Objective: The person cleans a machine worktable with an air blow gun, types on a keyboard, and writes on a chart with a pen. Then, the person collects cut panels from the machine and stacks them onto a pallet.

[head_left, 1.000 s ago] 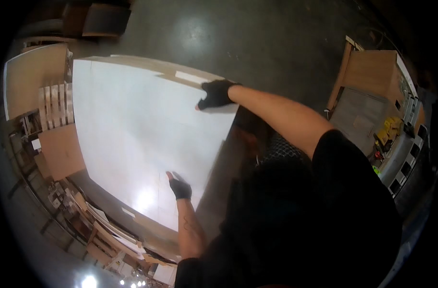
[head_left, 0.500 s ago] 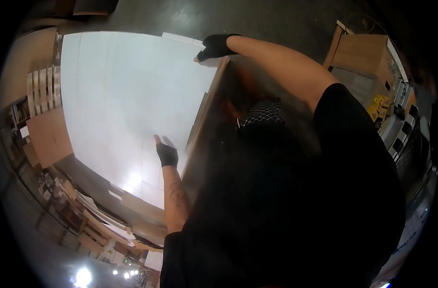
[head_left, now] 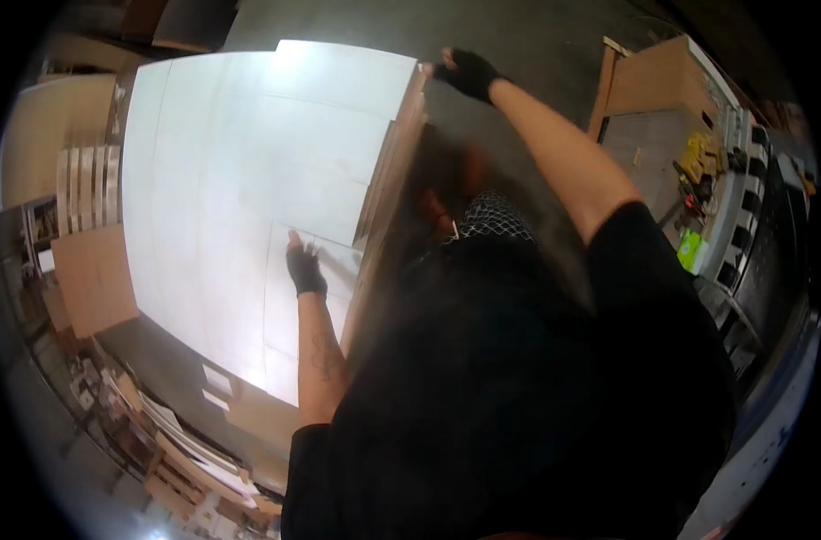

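Observation:
My left hand [head_left: 306,268], in a black fingerless glove, lies over the white boards [head_left: 203,207] near their close side. Its fingers are spread, and nothing is in them. By the top right corner of a white panel [head_left: 343,76] is my right hand [head_left: 469,74], gloved the same way. One fingertip is at or very near that corner, and the fingers are apart. This panel juts past the top edge of the neighbouring boards. Thin seams run between the boards. Under their right side, layered wooden edges [head_left: 392,171] show as a stack.
Brown boards [head_left: 95,270] and slatted wood [head_left: 88,189] stand on the left. At right a bench [head_left: 649,148] bears yellow tools [head_left: 695,157] and a bright green item [head_left: 689,250]. Grey floor [head_left: 518,36] lies beyond the stack. Scrap wood fills the lower left.
My right hand has moved off the panel's top face to just outside its corner. The panel juts further past the top edge. My left hand's fingers have spread more. The view has shifted.

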Motion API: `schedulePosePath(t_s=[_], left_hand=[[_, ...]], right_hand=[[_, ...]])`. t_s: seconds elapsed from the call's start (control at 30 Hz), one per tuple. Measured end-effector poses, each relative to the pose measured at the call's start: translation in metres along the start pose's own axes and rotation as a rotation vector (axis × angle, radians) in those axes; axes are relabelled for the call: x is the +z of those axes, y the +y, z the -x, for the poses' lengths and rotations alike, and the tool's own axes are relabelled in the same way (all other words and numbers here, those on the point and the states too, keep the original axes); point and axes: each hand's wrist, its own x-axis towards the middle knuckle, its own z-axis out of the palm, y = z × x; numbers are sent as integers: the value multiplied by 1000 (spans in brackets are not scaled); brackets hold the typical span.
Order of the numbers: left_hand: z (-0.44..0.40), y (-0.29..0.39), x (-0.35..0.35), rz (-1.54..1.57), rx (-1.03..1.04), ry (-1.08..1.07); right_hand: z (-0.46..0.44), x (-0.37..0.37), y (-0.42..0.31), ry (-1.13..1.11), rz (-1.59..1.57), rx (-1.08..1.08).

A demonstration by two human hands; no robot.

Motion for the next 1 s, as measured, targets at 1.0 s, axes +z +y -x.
schedulePosePath(t_s=[1.0], left_hand=[[689, -439, 423, -1923, 1070, -2475]], right_hand=[[1052, -165, 266, 2019, -994, 455]])
